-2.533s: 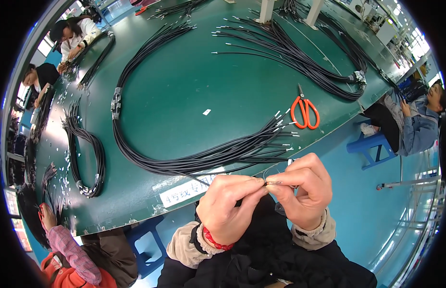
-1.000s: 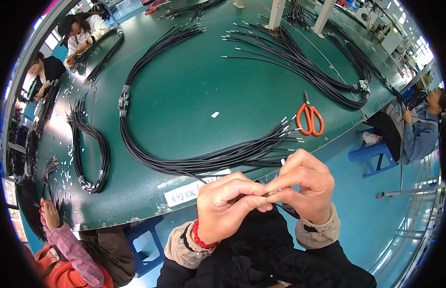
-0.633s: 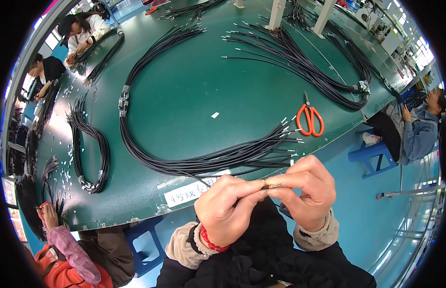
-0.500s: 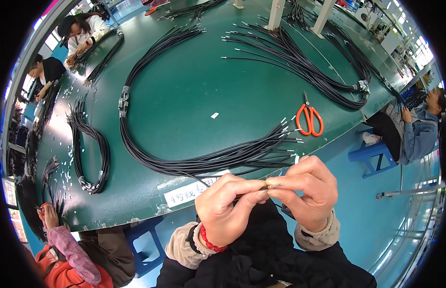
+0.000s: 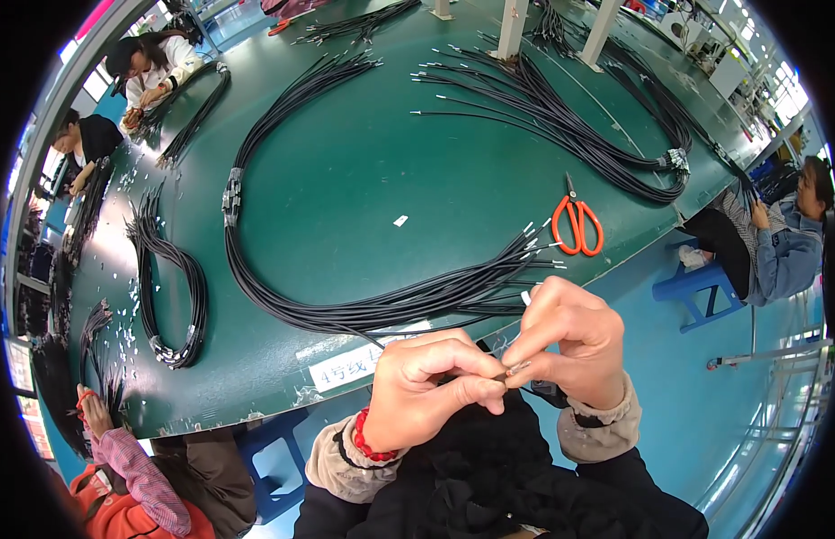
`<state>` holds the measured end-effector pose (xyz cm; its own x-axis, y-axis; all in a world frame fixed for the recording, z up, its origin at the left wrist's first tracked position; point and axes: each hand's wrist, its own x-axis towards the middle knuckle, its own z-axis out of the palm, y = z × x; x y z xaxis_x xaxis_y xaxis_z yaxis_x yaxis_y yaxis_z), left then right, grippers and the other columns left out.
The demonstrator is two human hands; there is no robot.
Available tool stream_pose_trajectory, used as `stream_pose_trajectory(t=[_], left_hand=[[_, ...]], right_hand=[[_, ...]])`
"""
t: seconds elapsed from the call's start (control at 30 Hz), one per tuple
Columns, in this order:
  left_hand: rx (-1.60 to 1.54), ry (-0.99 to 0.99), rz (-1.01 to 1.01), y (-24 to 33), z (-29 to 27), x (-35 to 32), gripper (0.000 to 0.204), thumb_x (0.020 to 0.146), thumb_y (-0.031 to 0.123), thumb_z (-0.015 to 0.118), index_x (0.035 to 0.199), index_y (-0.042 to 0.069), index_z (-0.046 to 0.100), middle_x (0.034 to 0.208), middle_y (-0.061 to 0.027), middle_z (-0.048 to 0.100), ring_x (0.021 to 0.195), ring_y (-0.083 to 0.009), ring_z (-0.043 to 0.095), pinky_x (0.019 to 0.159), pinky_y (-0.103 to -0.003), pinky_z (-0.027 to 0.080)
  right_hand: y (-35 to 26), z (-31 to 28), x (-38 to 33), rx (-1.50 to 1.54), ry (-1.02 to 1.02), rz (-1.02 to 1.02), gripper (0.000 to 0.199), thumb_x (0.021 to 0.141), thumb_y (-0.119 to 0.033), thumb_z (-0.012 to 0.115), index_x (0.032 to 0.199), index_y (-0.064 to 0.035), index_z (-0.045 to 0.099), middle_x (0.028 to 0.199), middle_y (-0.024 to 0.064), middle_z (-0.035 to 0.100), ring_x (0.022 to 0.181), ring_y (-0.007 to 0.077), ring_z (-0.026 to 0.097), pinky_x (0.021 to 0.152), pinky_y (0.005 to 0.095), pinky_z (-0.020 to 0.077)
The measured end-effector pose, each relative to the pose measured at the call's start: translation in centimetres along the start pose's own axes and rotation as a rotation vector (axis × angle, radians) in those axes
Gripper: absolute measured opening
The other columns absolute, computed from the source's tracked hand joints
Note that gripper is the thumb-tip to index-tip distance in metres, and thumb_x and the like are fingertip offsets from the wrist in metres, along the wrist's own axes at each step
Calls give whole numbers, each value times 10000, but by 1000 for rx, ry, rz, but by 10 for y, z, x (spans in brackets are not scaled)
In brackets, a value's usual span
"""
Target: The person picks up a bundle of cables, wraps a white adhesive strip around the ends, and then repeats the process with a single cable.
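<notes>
Noted: left hand [image 5: 433, 382] and right hand [image 5: 572, 346], fingers pinched narrow on a slim dark cable end [image 5: 505, 375] near the smooth green counter [image 5: 346, 202]; likely light, bendy, fragile-tipped, best gripped behind the tip.

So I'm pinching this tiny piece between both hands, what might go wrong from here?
The tiny piece, pinched between the left hand and right hand on the near side of the table, might slip and drop. The orange-handled scissors lie close to the white-tipped black cables, so a careless reach for either could snag a tip.
</notes>
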<state>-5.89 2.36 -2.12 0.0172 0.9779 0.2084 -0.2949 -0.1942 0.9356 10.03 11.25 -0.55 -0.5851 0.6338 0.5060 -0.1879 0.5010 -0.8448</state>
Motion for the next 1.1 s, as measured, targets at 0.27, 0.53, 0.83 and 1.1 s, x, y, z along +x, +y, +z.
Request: stream_pose_trajectory(t=[0.27, 0.53, 0.83, 1.1], left_hand=[[3, 1, -35, 3, 1, 3, 94, 758, -31, 656, 847, -32, 625, 764, -100, 607, 651, -162, 640, 558, -227, 501], [788, 334, 434, -3, 22, 3, 205, 669, -64, 700, 851, 5, 635, 726, -86, 621, 602, -163, 611, 530, -231, 481], [404, 252, 212, -4, 20, -4, 149, 717, -76, 664, 852, -22, 631, 728, -94, 614, 610, -150, 619, 530, -229, 495], [116, 139, 57, 1, 15, -3, 82, 771, -83, 614, 850, -58, 614, 756, -108, 598, 653, -158, 634, 558, -227, 517]], right_hand=[[1, 0, 1, -3, -24, -7, 152, 632, -51, 769, 758, -41, 685, 669, 21, 519, 557, 91, 470, 477, 220, 358], [-8, 13, -8, -312, 214, -49, 158, 618, -71, 775, 750, -70, 688, 628, 4, 513, 509, 98, 453, 464, 242, 325], [-4, 5, -9, -409, 155, -195, 207, 552, -140, 802, 723, -123, 688, 616, -39, 506, 491, 99, 434, 491, 252, 276], [-8, 3, -10, -449, 168, -198, 187, 575, -138, 788, 730, -127, 684, 627, -45, 505, 507, 100, 428, 497, 247, 276]])
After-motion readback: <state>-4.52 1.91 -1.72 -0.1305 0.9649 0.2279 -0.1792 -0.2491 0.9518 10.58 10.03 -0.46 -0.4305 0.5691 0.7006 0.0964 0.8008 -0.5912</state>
